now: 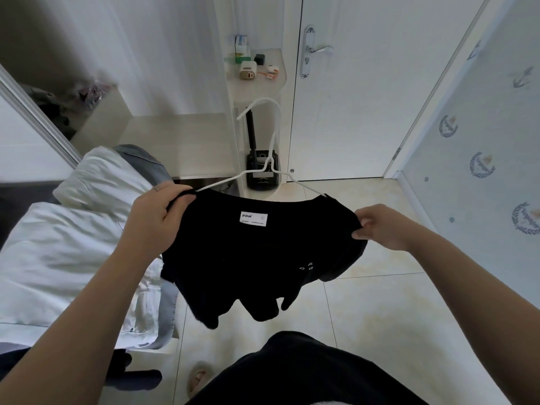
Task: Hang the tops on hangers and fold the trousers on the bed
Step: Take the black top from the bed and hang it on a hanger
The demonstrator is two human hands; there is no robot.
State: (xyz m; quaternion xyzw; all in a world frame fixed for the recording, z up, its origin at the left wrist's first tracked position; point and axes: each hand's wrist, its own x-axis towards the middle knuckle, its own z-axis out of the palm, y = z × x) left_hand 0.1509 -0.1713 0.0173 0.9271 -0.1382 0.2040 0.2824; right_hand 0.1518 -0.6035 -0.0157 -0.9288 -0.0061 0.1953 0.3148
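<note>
Left hand (155,217) and right hand (380,226) fingers pinch black top (248,258) on white hanger (269,165); bed (58,244) left, door (350,106) ahead.

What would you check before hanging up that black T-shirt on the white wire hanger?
1. Arms of the white wire hanger inside the neck of the black T-shirt: ok.
2. Grip of the left hand on one shoulder: ok.
3. Pinch of the right hand on the other shoulder: ok.
4. The hook free above the collar: ok.
5. Fabric smooth: not ok, lower part bunched.
6. Somewhere to hang it: cannot tell, nothing suitable in view.
</note>
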